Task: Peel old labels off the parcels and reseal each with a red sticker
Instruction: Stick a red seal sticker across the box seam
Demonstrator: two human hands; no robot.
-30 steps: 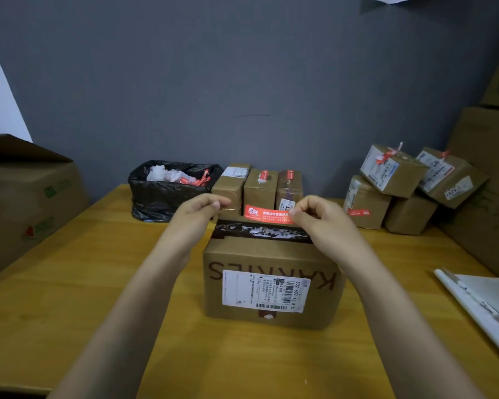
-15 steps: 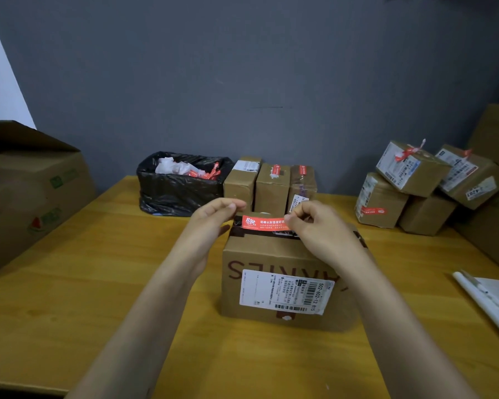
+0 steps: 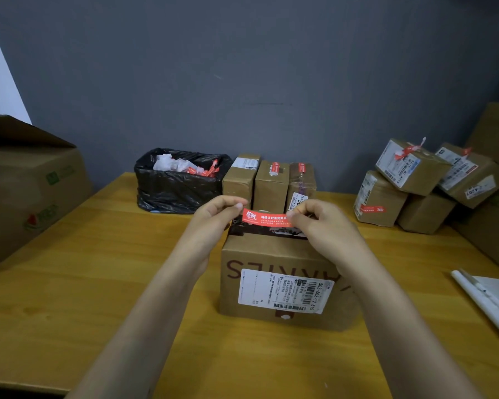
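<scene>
Above the brown parcel (image 3: 283, 272), red sticker (image 3: 264, 218) stretched flat, left hand (image 3: 213, 218) and right hand (image 3: 326, 226) pinching its 2 ends

The sticker (image 3: 264, 218) held in my fingers (image 3: 233, 204) is red with white printed characters. The parcel (image 3: 274, 254) below it is plain brown cardboard with dark maroon block lettering. A dark brown tape band (image 3: 260, 230) with a white pattern crosses its top. Its label (image 3: 284, 290) is white with black text and barcodes. The surface (image 3: 84, 269) is yellow-ochre with wood grain. The bag (image 3: 179, 188) is glossy black and holds white and red scraps. The wall (image 3: 242, 67) is flat grey-blue.
</scene>
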